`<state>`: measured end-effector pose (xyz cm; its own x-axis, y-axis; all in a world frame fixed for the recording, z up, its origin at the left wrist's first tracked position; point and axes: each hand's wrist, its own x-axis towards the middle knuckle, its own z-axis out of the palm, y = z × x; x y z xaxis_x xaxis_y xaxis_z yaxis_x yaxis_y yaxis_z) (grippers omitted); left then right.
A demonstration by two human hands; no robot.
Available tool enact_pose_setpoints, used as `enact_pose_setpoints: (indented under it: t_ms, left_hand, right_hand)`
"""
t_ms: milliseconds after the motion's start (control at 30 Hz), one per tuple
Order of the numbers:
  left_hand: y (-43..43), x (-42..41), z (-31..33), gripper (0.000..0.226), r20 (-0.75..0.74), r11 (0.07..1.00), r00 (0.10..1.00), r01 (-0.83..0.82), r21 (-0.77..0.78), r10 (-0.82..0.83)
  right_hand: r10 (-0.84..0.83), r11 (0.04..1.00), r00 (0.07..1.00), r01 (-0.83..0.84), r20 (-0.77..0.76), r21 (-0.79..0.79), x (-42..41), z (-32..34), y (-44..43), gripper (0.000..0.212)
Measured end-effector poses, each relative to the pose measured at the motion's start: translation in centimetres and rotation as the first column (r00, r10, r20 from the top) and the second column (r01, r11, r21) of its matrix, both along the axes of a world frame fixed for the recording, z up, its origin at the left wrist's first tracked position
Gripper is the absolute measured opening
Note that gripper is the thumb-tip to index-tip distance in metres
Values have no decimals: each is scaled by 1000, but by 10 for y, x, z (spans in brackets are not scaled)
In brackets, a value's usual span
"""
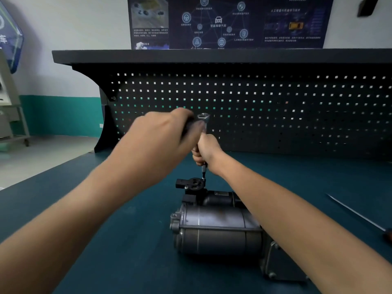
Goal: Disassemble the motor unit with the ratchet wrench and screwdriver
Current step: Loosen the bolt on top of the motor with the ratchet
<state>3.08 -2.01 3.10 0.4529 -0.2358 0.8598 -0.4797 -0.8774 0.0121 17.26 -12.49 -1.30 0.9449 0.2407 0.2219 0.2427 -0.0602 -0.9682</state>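
Just above frame centre, the blurred left hand (167, 134) curls round the ratchet (203, 118) handle, likely for leverage. The right hand (204, 149) wraps the upright extension (204, 169), seemingly steadying its tip on a fastener atop the motor (212, 228), lower centre on the bench (127, 230). A screwdriver (356, 215) lies at right.

At frame centre, a ratchet wrench (203, 117) stands upright on the far end of a motor unit (216, 228), which lies on the table (127, 230) at lower centre. The left hand (161, 139) grips the wrench's top, and the right hand (205, 148) grips its shaft just below. A screwdriver (356, 213) lies at the right edge, and a pegboard (275, 107) rises behind.
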Motion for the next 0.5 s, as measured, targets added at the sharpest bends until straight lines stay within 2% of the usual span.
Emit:
enact_pose_setpoints:
  t_ms: [67,100,133,200,267,300,333,400,433,500]
  left_hand:
    - [-3,18,-1,33,-49,981,989,129,-147,-137]
    - [1,32,-1,21,-66,938,971,201,-283,-228]
    - [6,47,-1,16,-59,851,945,261,-456,-322]
    - [20,79,-5,21,15,564,892,299,-770,-452]
    - [31,111,-7,22,48,263,841,222,-939,-540]
    - [34,126,-7,21,45,141,810,156,-978,-585]
    - [36,139,-6,22,29,64,780,89,-994,-625]
    - [34,158,-4,24,3,-1,728,4,-1000,-685]
    - [31,163,-2,25,38,-52,690,0,-999,-722]
    - [25,162,-1,27,195,-220,597,31,-975,-778]
  right_hand:
    - [18,991,999,-14,-31,132,1,-3,-5,53]
    - [42,979,998,-32,-46,201,2,-5,-8,56]
    - [69,968,996,-54,-52,247,3,-6,-11,59]
    - [130,960,990,-114,-48,257,5,-7,-14,64]
    - [182,964,983,-174,-20,199,4,-7,-12,64]
    - [200,968,980,-197,-5,156,3,-7,-11,62]
    - [216,970,976,-216,7,109,3,-6,-10,60]
    - [248,969,969,-248,20,14,2,-3,-8,53]
    - [259,966,966,-258,23,-21,1,-1,-8,51]
    - [262,964,965,-261,1,-45,2,2,-8,51]
